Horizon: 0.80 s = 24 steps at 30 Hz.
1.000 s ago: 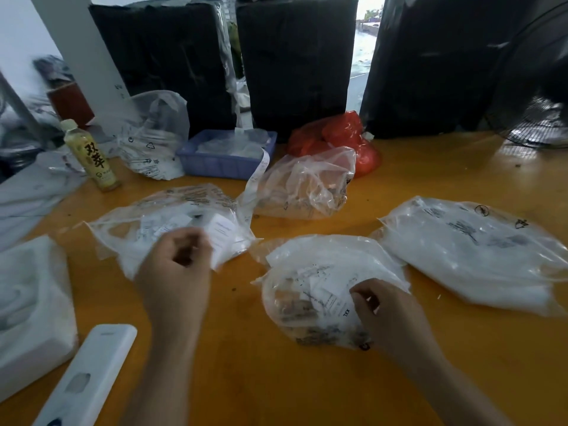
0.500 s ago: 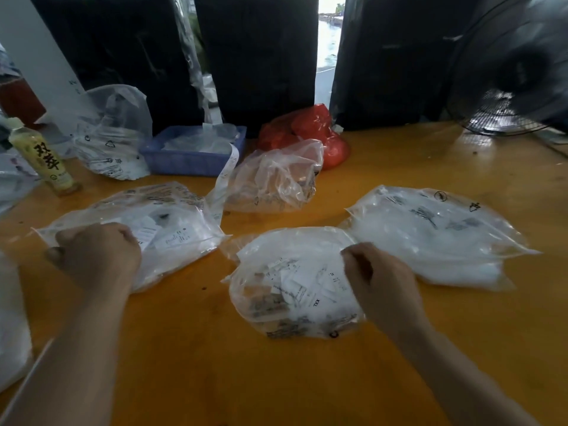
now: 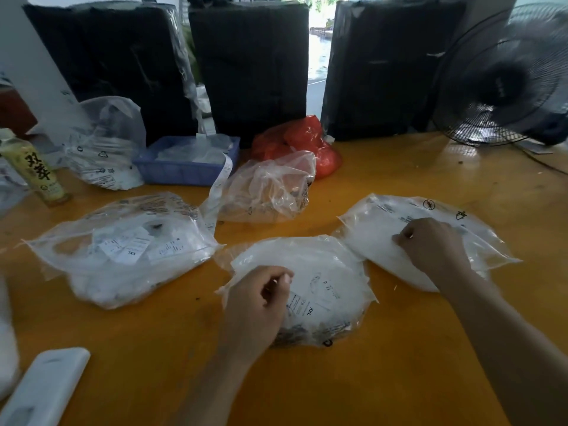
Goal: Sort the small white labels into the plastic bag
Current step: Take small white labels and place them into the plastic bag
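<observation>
Nearest, at lower left: a flat white device (image 3: 46,392) lying on the orange table (image 3: 384,379). Just beyond, centre: left hand (image 3: 256,305), fingers curled, resting on the near-left part of the middle plastic bag (image 3: 316,281); whether anything sits pinched between thumb and fingertips cannot be told. Inside that bag: small white labels (image 3: 310,307), one printed "XXL", pressed against the clear film. To the right, touching the middle bag's edge: a second clear bag (image 3: 384,253) packed with white contents, right hand (image 3: 430,244) on top of it, fingers curled down, apparently pinching the film or something small at the fingertips; exact hold not discernible. To the left, apart from the middle bag: a third clear bag (image 3: 123,250) also holding white labels. Farther back, centre: a crumpled, mostly clear bag (image 3: 270,189) with a paper strip (image 3: 219,182) trailing beside it; behind it a red bag (image 3: 301,146). Back left: a blue tray (image 3: 184,170), another printed clear bag (image 3: 107,146), and a yellow-labelled bottle (image 3: 33,170). Farthest: three black wrapped bundles (image 3: 252,63) along the table's rear edge, and a black fan (image 3: 507,78) at right.
</observation>
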Motion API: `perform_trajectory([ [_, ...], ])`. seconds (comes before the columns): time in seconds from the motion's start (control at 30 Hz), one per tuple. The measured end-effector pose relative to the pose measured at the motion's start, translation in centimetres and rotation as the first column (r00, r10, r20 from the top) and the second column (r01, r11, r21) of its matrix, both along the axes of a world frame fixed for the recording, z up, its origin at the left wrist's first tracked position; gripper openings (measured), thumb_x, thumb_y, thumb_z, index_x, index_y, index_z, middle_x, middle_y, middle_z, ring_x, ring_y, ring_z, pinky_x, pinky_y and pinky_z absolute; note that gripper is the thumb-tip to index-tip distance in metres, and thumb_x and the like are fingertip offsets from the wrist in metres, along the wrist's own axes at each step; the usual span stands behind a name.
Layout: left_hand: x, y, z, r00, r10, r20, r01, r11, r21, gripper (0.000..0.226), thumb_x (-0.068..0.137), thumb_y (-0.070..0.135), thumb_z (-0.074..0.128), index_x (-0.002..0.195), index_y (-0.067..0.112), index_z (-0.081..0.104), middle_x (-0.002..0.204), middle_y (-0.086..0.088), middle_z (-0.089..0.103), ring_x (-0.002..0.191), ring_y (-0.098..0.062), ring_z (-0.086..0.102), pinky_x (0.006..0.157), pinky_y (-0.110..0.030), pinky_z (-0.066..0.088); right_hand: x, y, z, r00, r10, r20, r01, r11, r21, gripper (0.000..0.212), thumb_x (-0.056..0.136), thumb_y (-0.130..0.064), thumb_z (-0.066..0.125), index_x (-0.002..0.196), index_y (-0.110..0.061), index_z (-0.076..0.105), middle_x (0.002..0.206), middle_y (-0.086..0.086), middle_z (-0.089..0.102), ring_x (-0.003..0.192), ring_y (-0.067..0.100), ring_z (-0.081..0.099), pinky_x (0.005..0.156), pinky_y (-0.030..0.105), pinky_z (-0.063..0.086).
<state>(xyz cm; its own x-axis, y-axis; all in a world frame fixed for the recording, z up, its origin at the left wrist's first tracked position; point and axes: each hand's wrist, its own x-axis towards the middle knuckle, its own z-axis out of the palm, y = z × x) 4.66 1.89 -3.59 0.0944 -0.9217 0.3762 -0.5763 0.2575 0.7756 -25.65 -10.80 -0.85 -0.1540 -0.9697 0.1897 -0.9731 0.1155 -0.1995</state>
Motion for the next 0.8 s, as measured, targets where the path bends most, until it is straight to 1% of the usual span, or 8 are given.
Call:
perform_trajectory([
  [0.1,-0.2,0.2,-2.1,0.999,0.030,-0.012,-0.029,0.997,0.069,0.016,0.104,0.026,0.061,0.111,0.026,0.075,0.101,0.023,0.070,0.099,0.008,0.066,0.081,-0.010,0.055,-0.8,0.4,-0.4,0.997,-0.044,0.062,0.048,0.997,-0.053,0.043,0.102,-0.038,0.056,0.071,-0.011,0.065,0.067,0.003,0.066,0.058,0.018,0.054,0.050,0.027,0.030],
  [0.2,-0.1,0.5,-3.5,0.997,0.082,0.011,-0.083,0.993,0.081,0.015,0.104,0.026,0.062,0.110,0.028,0.075,0.100,0.025,0.069,0.103,0.012,0.062,0.081,-0.003,0.049,-1.0,0.7,-0.4,0.991,-0.092,0.100,0.090,0.996,0.023,0.020,0.104,-0.019,0.052,0.111,-0.010,0.069,0.097,0.014,0.074,0.076,0.030,0.065,0.054,0.028,0.039],
  [0.23,-0.1,0.7,-3.8,0.996,0.089,0.016,-0.090,0.993,0.072,0.015,0.104,0.026,0.062,0.110,0.029,0.075,0.100,0.027,0.068,0.104,0.014,0.061,0.081,-0.002,0.048,-0.8,0.7,-0.5,0.995,-0.076,0.058,0.073,0.996,0.052,0.021,0.101,-0.011,0.052,0.113,-0.012,0.069,0.099,0.014,0.074,0.076,0.030,0.065,0.051,0.027,0.038],
  [0.3,-0.2,0.9,-4.1,0.996,0.084,0.035,-0.086,0.995,0.048,0.014,0.103,0.025,0.063,0.109,0.030,0.075,0.100,0.029,0.066,0.104,0.016,0.060,0.081,0.000,0.045,-0.2,0.8,-0.9,0.999,-0.048,-0.025,0.049,0.997,0.055,0.024,0.094,-0.003,0.050,0.096,-0.007,0.074,0.083,0.012,0.073,0.068,0.028,0.064,0.046,0.027,0.041],
  [0.4,-0.1,1.0,-4.4,0.997,0.062,0.045,-0.063,0.998,0.030,0.014,0.103,0.022,0.065,0.108,0.029,0.076,0.101,0.026,0.068,0.105,0.015,0.060,0.083,-0.001,0.045,-0.1,0.9,-1.3,0.996,-0.084,0.029,0.085,0.996,-0.040,0.020,0.095,-0.002,0.048,0.081,0.000,0.062,0.063,0.013,0.062,0.055,0.028,0.058,0.047,0.031,0.043],
  [0.53,0.0,1.0,-4.5,0.998,0.054,0.030,-0.056,0.998,0.040,0.015,0.103,0.019,0.065,0.108,0.026,0.077,0.101,0.024,0.069,0.105,0.009,0.063,0.084,-0.003,0.046,0.3,1.3,-1.3,0.992,-0.107,0.062,0.105,0.994,0.030,0.020,0.099,-0.016,0.054,0.116,-0.007,0.055,0.086,0.013,0.068,0.077,0.032,0.062,0.057,0.035,0.046],
  [0.67,0.0,1.0,-4.6,0.998,0.039,0.043,-0.042,0.997,0.061,0.015,0.104,0.021,0.065,0.111,0.027,0.077,0.103,0.023,0.070,0.105,0.009,0.062,0.084,-0.002,0.045,-0.1,1.5,-1.8,0.994,-0.100,0.036,0.102,0.994,-0.036,0.022,0.098,-0.010,0.048,0.088,-0.001,0.065,0.066,0.008,0.061,0.059,0.026,0.056,0.058,0.036,0.053],
  [0.8,0.0,1.1,-4.6,0.998,0.029,0.057,-0.033,0.998,0.061,0.016,0.104,0.022,0.064,0.111,0.029,0.076,0.102,0.028,0.066,0.108,0.012,0.060,0.087,-0.002,0.044,-0.4,2.4,-0.9,0.996,-0.065,0.065,0.079,0.967,-0.242,0.021,0.101,-0.024,0.060,0.095,-0.010,0.075,0.079,0.011,0.072,0.068,0.027,0.054,0.063,0.031,0.037],
])
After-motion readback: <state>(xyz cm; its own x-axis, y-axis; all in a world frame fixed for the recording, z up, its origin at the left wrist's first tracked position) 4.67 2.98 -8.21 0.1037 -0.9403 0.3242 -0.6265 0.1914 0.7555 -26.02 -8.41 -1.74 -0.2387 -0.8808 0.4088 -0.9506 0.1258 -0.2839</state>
